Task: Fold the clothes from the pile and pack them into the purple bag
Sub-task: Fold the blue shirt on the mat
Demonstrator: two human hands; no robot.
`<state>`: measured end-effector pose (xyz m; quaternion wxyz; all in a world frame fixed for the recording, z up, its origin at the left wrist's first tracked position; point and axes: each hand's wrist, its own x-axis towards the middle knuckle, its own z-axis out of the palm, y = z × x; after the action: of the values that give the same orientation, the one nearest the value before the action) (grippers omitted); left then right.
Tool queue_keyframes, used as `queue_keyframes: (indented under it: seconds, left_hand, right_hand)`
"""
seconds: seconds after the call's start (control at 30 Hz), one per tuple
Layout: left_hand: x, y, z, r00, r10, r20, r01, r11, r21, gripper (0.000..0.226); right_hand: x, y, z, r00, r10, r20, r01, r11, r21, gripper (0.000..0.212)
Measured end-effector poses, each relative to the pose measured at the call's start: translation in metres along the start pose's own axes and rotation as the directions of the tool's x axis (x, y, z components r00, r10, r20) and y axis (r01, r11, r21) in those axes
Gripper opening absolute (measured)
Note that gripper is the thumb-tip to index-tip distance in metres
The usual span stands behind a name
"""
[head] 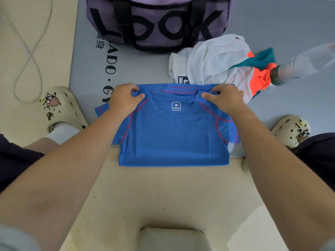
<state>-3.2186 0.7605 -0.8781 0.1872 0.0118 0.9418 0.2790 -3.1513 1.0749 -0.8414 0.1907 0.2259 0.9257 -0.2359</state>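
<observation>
Blue shirt point(172, 134) pinched by both hands, white clothes pile point(213, 60) beside

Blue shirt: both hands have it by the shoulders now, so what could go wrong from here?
1. The blue shirt hangs off the gray mat onto the floor, so its hem may pick up dirt.
2. If the left hand and right hand lift it, the fold could fall open.
3. The plastic bottle beside the clothes pile could roll.
</observation>
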Motion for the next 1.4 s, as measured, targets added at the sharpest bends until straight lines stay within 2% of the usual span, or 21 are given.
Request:
queue_keyframes:
  seconds: [0.1,0.2,0.3,0.37,0.47,0.53,0.6,0.7,0.77,0.87,0.93,1.03,1.1,1.17,1.27,1.4]
  left_hand:
    - [0.011,0.010,0.002,0.999,-0.030,0.019,0.029,0.999,0.038,0.037]
    - [0.019,0.009,0.001,0.998,-0.050,0.032,0.047,0.996,0.079,0.018]
    - [0.023,0.006,0.000,1.000,-0.017,-0.001,0.017,0.999,0.051,0.008]
    - [0.019,0.003,0.001,1.000,0.000,-0.029,0.001,0.999,0.039,0.011]
    - [-0.008,-0.003,0.006,0.992,-0.034,-0.126,0.038,0.999,0.030,0.025]
    - [-0.040,-0.009,0.011,0.970,-0.076,-0.230,0.079,0.997,0.007,0.022]
    - [-0.078,-0.016,0.021,0.950,-0.203,-0.236,0.188,0.978,-0.086,0.019]
    - [-0.134,-0.027,0.041,0.856,-0.503,-0.122,0.453,0.842,-0.295,0.020]
    - [-0.163,-0.038,0.053,0.779,-0.624,-0.063,0.569,0.745,-0.347,0.023]
    - [-0.189,-0.055,0.058,0.684,-0.727,0.059,0.685,0.612,-0.396,0.035]
    - [-0.197,-0.063,0.054,0.650,-0.751,0.116,0.721,0.562,-0.406,0.039]
    - [-0.205,-0.075,0.044,0.654,-0.737,0.170,0.731,0.558,-0.394,0.019]
    - [-0.208,-0.081,0.041,0.649,-0.721,0.243,0.737,0.518,-0.434,0.014]
    - [-0.209,-0.083,0.041,0.646,-0.705,0.292,0.734,0.468,-0.493,0.016]
    - [-0.209,-0.085,0.042,0.614,-0.715,0.336,0.729,0.350,-0.588,0.013]
    - [-0.209,-0.091,0.041,0.577,-0.701,0.418,0.722,0.200,-0.662,0.013]
  right_hand:
    - [0.004,-0.010,0.002,1.000,0.015,-0.018,-0.015,1.000,0.019,0.030]
    - [0.003,-0.012,0.000,0.999,-0.038,-0.034,0.042,0.993,0.114,0.009]
    - [0.004,-0.011,-0.003,0.987,-0.111,-0.117,0.127,0.982,0.138,0.002]
    - [0.004,-0.010,-0.003,0.981,-0.132,-0.143,0.149,0.982,0.119,0.010]
    - [-0.007,-0.003,0.003,0.961,-0.073,-0.267,0.121,0.978,0.168,0.018]
    - [-0.029,0.007,0.012,0.931,-0.010,-0.365,0.113,0.958,0.263,0.015]
    - [-0.060,0.023,0.025,0.918,0.120,-0.378,0.029,0.931,0.364,0.010]
    - [-0.108,0.054,0.057,0.877,0.399,-0.268,-0.228,0.836,0.499,0.015]
    - [-0.135,0.072,0.079,0.826,0.536,-0.172,-0.359,0.737,0.572,0.019]
    - [-0.161,0.089,0.098,0.817,0.574,-0.057,-0.428,0.669,0.608,0.032]
    - [-0.171,0.096,0.102,0.822,0.569,-0.010,-0.455,0.669,0.587,0.037]
    - [-0.184,0.100,0.106,0.818,0.568,0.086,-0.484,0.600,0.637,0.029]
    - [-0.188,0.103,0.107,0.806,0.577,0.131,-0.509,0.564,0.650,0.025]
    - [-0.189,0.105,0.103,0.766,0.610,0.202,-0.547,0.454,0.703,0.014]
    - [-0.190,0.108,0.095,0.719,0.624,0.307,-0.573,0.282,0.769,0.014]
    - [-0.193,0.107,0.092,0.707,0.594,0.384,-0.576,0.168,0.800,0.011]
